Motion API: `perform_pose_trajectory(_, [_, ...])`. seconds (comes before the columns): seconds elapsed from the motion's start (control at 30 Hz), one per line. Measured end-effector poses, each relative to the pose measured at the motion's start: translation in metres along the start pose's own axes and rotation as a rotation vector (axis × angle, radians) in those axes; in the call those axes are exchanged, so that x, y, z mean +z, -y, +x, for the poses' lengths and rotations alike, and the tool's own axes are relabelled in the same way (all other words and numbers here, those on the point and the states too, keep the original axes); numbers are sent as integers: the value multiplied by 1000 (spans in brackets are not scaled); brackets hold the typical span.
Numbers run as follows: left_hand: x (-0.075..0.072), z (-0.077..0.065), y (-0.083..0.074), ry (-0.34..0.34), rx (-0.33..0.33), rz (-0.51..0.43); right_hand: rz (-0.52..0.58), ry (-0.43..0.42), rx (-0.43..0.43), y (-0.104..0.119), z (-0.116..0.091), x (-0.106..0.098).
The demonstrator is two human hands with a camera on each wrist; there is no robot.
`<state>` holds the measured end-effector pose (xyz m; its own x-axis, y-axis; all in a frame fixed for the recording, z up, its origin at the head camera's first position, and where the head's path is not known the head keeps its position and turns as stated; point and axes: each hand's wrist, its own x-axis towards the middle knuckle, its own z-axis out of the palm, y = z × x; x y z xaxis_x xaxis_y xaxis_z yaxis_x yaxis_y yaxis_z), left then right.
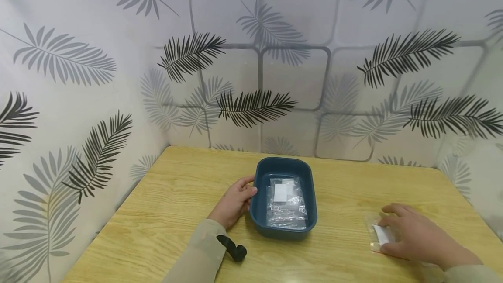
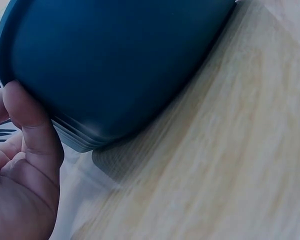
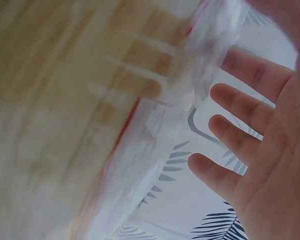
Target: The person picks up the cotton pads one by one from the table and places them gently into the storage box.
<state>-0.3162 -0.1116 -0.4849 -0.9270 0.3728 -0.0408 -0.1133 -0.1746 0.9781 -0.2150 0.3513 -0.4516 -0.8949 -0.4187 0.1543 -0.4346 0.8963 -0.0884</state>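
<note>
A dark blue plastic basin (image 1: pixel 256 222) stands on the wooden table. My left hand (image 1: pixel 234 200) holds its left rim, the thumb (image 2: pixel 27 107) against the wall and the other fingers partly hidden behind it. Inside the basin lie clear plastic zip bags (image 1: pixel 288 206) with white labels. To the right, my right hand (image 1: pixel 416 232) is over another clear zip bag (image 1: pixel 375 230) with a white insert and a red strip. Its fingers (image 3: pixel 240 100) are spread and fairly straight, the index fingertip right at the crumpled plastic. Lower in the right wrist view shows more red-edged clear plastic (image 3: pixel 140 160).
A black strap (image 1: pixel 235 249) sticks out from the left sleeve beside the basin. The wooden table (image 1: pixel 188 174) meets leaf-patterned walls (image 1: pixel 291 77) at the back and left.
</note>
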Motion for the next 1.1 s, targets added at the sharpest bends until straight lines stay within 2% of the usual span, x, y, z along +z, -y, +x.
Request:
perform_pose_trajectory(0.33, [-1, 0, 0, 4, 2, 4, 59, 99, 13, -7, -9, 1])
perform_pose_trajectory(0.8, [0, 1, 1, 1, 7, 22, 55, 66, -23, -2, 0, -1])
perform_pose_trajectory(0.97, [0, 2, 3, 4, 7, 21, 53, 11, -52, 3, 10, -2])
perform_pose_trajectory(1.1, [0, 2, 2, 2, 4, 18, 84, -9, -74, 11, 23, -10])
